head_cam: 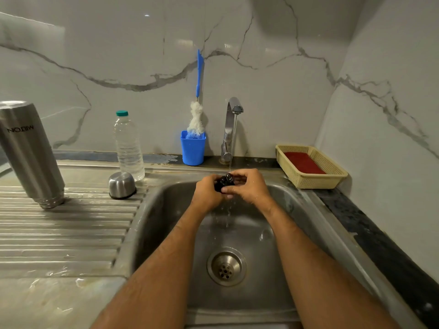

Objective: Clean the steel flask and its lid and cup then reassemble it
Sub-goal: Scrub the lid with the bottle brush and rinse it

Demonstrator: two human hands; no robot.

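One steel flask body (29, 153) stands upside down on the draining board at the left. One steel cup (121, 185) sits mouth-down just right of it. One black lid (224, 182) is held over the sink between two hands, the left hand (206, 194) and the right hand (249, 186). One clear plastic bottle (129, 148) with a green cap stands behind the cup. One blue holder (193, 148) at the far wall carries one bottle brush (198, 100). One tap (231, 129) runs one stream of water. One sink basin (164, 210) has one drain (226, 266). One cream basket (311, 166) at the right holds one red pad (303, 163).
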